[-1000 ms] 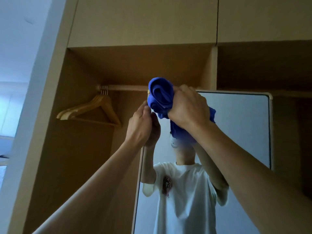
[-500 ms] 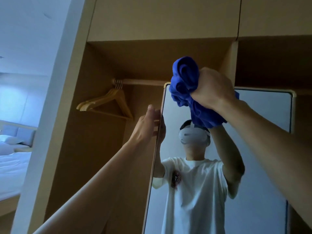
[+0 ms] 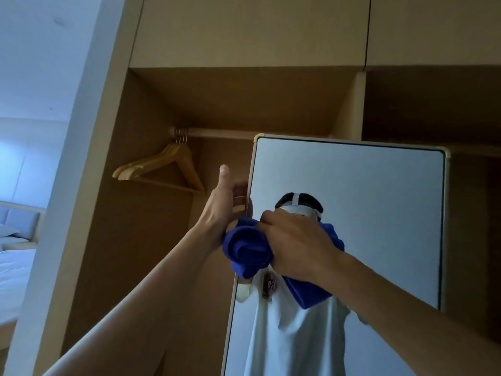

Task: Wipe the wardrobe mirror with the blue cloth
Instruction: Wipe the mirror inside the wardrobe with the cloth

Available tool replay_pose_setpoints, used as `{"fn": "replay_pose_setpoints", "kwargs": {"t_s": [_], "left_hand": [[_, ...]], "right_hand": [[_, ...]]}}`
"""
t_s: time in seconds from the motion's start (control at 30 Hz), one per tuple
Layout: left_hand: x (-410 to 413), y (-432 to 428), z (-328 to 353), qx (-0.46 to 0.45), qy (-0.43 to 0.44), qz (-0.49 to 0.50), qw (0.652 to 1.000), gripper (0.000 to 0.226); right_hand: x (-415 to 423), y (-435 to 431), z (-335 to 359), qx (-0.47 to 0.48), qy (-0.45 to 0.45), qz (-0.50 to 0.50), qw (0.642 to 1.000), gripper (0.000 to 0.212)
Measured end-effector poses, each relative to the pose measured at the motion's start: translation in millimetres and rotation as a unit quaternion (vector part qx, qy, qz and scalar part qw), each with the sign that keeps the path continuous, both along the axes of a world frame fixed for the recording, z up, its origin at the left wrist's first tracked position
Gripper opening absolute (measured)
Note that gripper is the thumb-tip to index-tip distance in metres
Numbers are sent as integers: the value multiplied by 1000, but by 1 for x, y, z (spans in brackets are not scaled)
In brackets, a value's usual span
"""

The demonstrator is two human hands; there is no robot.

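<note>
Wardrobe [image 3: 244, 104] bg: L hand [image 3: 225, 210] grips mirror [image 3: 379, 213] edge, R hand [image 3: 295, 248] clutches bunched blue cloth [image 3: 248, 251] on glass. I'd say hard push cd swing mirror.

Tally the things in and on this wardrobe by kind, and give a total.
wooden hangers: 3, going by their hooks
hanging rail: 1
mirror: 1
blue cloth: 1
Total: 6

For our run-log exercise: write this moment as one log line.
phase: wiping | right hand: grips blue cloth against mirror | left hand: holds mirror left edge
</note>
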State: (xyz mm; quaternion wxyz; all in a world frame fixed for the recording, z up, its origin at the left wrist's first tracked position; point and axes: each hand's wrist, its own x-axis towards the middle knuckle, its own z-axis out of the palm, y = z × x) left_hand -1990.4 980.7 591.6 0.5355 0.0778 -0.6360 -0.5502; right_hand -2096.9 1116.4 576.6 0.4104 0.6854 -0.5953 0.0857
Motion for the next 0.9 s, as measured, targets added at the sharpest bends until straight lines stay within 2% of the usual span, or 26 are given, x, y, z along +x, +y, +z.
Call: {"fn": "replay_pose_setpoints", "kwargs": {"t_s": [0.13, 0.3, 0.4, 0.53, 0.67, 0.8, 0.9], "left_hand": [[-1, 1, -2, -4, 8, 0, 1000, 67], [-3, -3, -3, -26, 12, 6, 1000, 63], [-4, -6, -2, -23, 6, 5, 1000, 60], [-3, -7, 0, -22, 5, 9, 1000, 61], [-9, -9, -1, 2, 41, 31, 999, 50], [-7, -6, -2, 31, 42, -3, 999, 68], [-6, -3, -4, 0, 15, 4, 1000, 62]], "right_hand": [[-5, 1, 20, -77, 34, -21, 996, 27], [2, 1, 106, -244, 59, -47, 967, 25], [12, -8, 136, -271, 42, -75, 959, 16], [17, -16, 110, -226, 48, -87, 969, 23], [18, -17, 73, -173, 45, -59, 982, 26], [13, -12, 38, -102, 39, -32, 993, 24], [8, -7, 26, -61, 75, -21, 995, 26]]}}
